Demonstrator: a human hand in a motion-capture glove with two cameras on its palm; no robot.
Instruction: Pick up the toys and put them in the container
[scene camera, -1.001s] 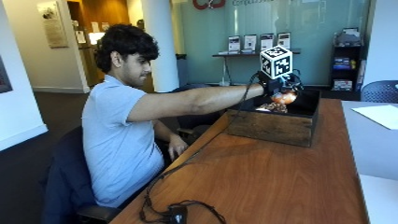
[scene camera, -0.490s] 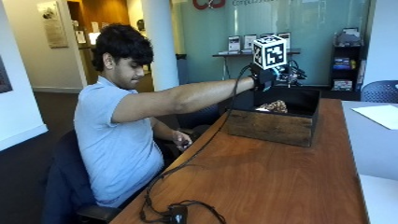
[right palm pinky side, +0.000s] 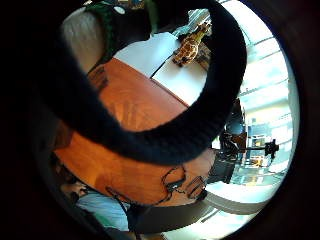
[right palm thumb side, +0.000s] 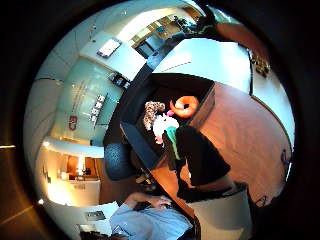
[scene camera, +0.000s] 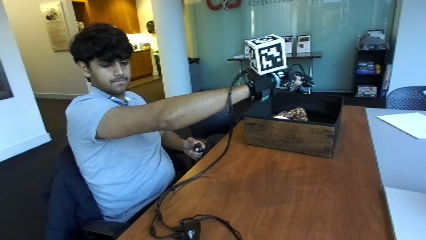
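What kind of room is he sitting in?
Probably an office or meeting area. A long wooden table fills the room, a glass wall stands behind it with framed signs on a side table, and a rolling chair sits nearby.

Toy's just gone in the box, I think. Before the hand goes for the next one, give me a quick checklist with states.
1. Gloved right hand raised clear above the wooden box: ok.
2. Hand free of any toy: cannot tell, fingers not visible.
3. Toys inside the box, orange ring toy and spotted plush: ok.
4. Next toy located, giraffe on the white table: ok.
5. Brown tabletop along the way unobstructed: ok.
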